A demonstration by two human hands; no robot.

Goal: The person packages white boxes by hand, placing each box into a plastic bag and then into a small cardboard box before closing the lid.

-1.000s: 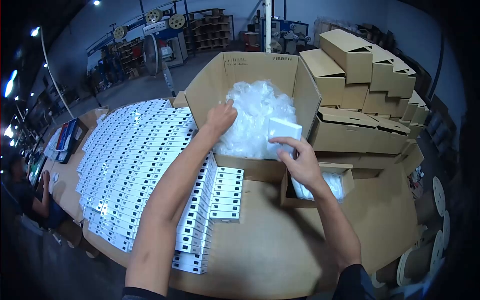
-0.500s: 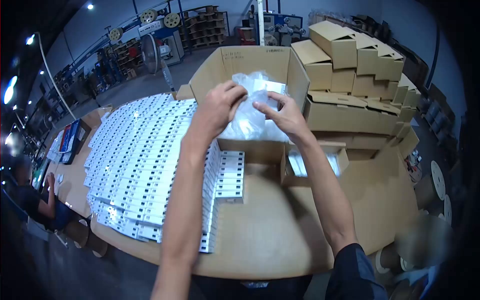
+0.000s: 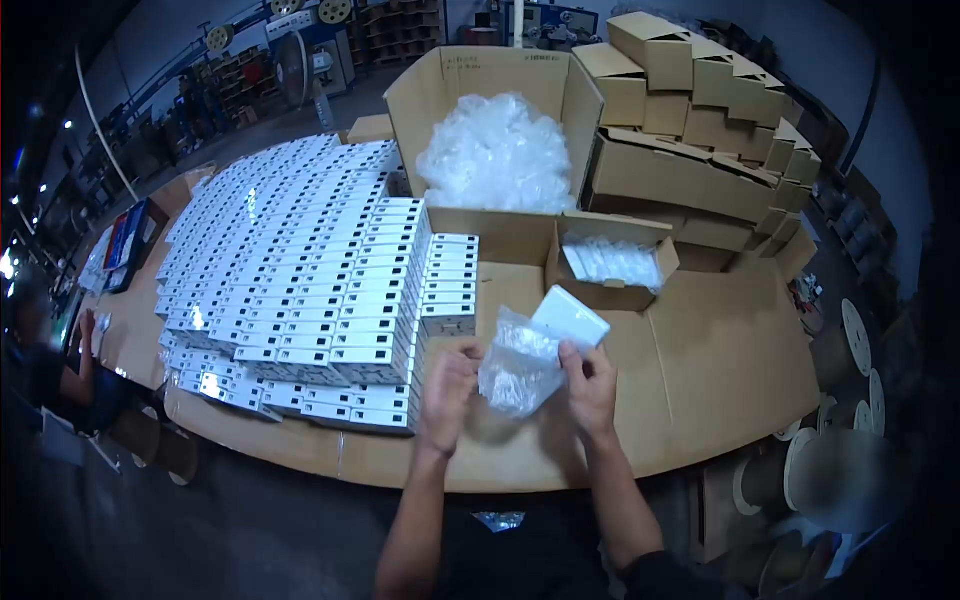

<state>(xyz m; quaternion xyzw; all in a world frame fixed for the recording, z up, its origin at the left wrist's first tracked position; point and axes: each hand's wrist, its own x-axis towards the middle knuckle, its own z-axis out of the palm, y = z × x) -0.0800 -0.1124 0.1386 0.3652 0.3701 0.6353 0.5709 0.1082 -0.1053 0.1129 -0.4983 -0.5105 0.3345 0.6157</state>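
Over the near part of the table, a flat white box (image 3: 575, 318) sticks out at the upper right of a clear plastic bag (image 3: 520, 375). My right hand (image 3: 588, 388) is closed on the box's lower edge, its thumb on top, with the bag against it. At the bag's left edge, my left hand (image 3: 450, 392) has its fingers curled in a pinch; the fingertips are partly hidden. Farther left stand neat stacks of white boxes (image 3: 330, 270), each with a small dark square on its end.
A large carton (image 3: 588, 120) full of crumpled clear bags (image 3: 500, 150) stands at the back. In front of it, a small open carton (image 3: 605, 297) holds bagged white items. Brown cartons (image 3: 690, 165) are piled at the right. Another person (image 3: 75, 360) sits at far left.
Both hands have come down from the large carton to the near table, bringing the bag and white box. The view has tilted downward, and the box's white face shows outside the bag.
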